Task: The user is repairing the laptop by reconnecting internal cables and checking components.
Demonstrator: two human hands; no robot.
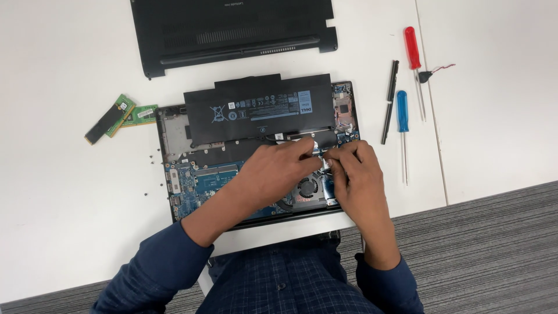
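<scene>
Black bottom cover already off, laptop open on the tabletop.
Battery not yet lifted out; left hand and right hand fingers pinched together on its connector.

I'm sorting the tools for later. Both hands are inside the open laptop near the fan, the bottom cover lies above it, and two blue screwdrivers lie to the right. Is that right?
Not quite. The head view shows one red screwdriver and one blue screwdriver, not two blue ones. The rest holds: left hand and right hand work in the open laptop near the fan, with the bottom cover above.

Near the table's far edge lies a black cover; memory sticks left; screwdrivers right.
</scene>
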